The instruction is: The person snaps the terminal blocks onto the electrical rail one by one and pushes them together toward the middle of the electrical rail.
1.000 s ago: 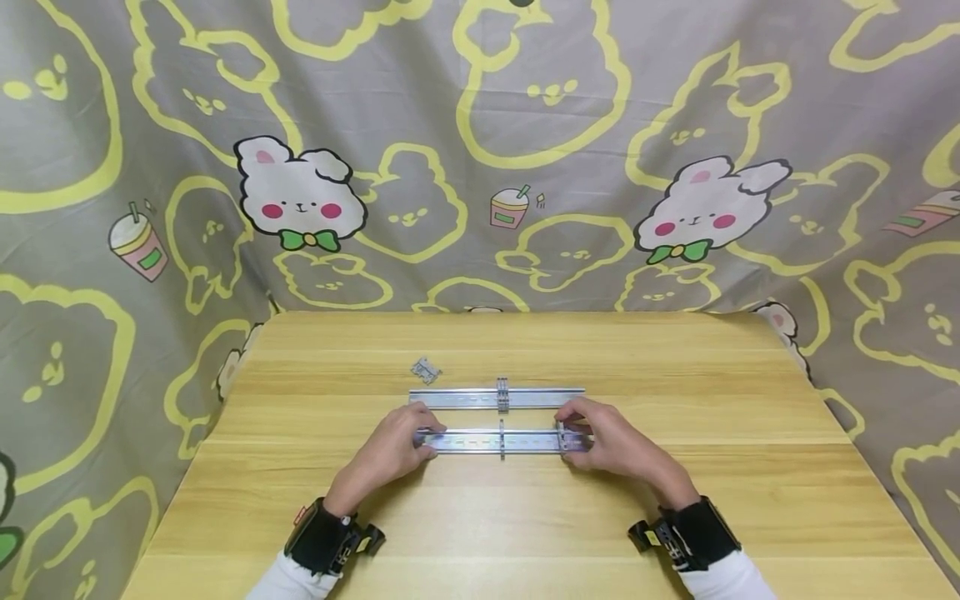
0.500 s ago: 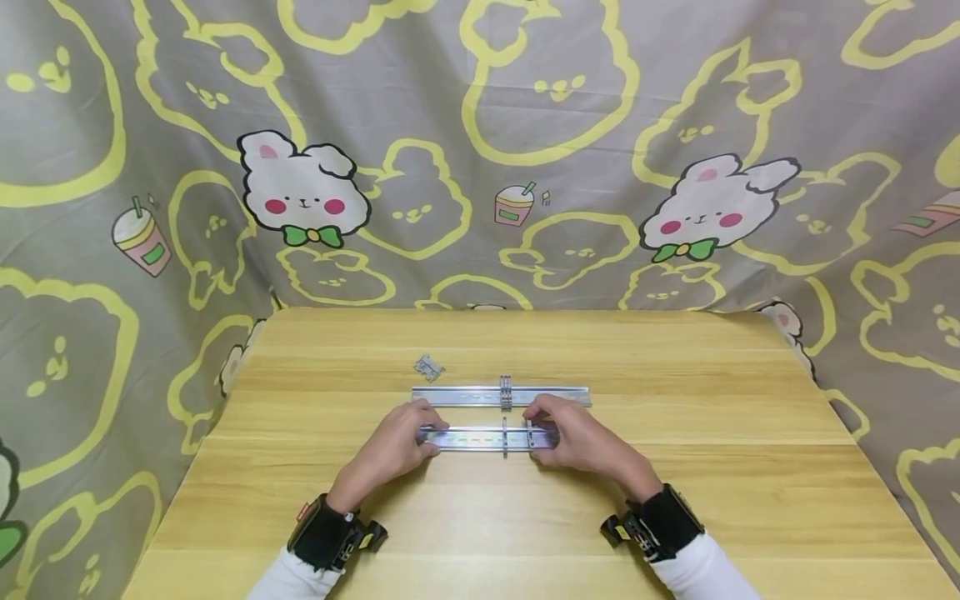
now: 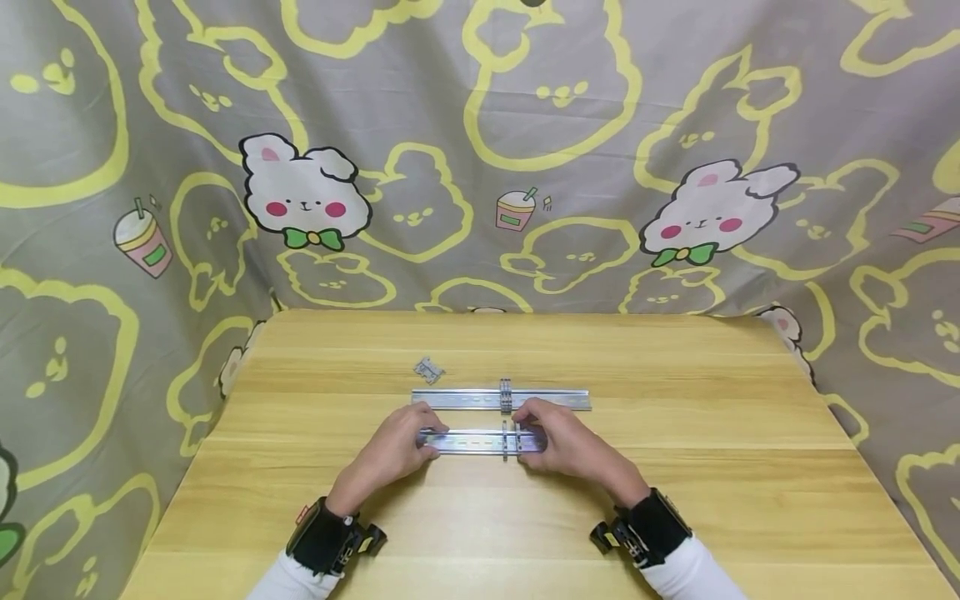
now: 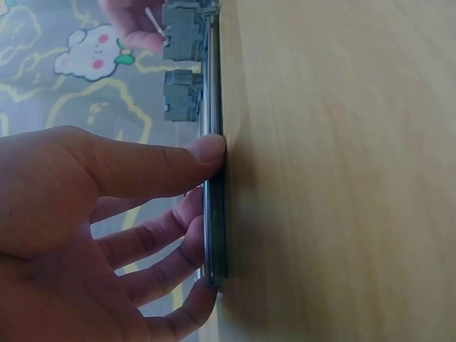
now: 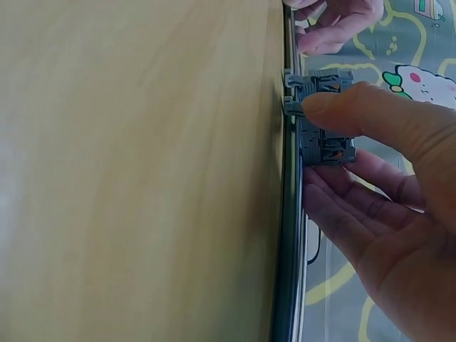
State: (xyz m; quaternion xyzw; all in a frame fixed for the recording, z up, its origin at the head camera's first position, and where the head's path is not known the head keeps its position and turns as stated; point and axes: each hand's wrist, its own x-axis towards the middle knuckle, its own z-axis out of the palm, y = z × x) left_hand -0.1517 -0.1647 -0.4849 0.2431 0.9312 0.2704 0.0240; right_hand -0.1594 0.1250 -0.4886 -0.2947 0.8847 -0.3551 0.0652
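Observation:
A silver slotted DIN rail (image 3: pixel 472 442) lies nearest the person on the table. My left hand (image 3: pixel 396 443) grips its left end, thumb on the near edge and fingertips on the far edge, as the left wrist view also shows. One grey terminal block (image 3: pixel 505 442) stands across the rail near the middle. Just right of it, my right hand (image 3: pixel 564 439) pinches a second grey terminal block (image 5: pixel 328 151) between thumb and fingers, seated over the rail. A narrow gap separates the two blocks. The right hand covers the rail's right part in the head view.
Behind lies a second DIN rail (image 3: pixel 457 400), parallel, with several terminal blocks (image 3: pixel 506 396) grouped at its middle. A loose grey terminal block (image 3: pixel 429 369) lies flat at the back left. A patterned curtain (image 3: pixel 450 208) surrounds the wooden table (image 3: pixel 480 525).
My right hand has slid leftward along the near rail with its terminal block, bringing it close to the standing one. The left hand keeps its grip on the left end.

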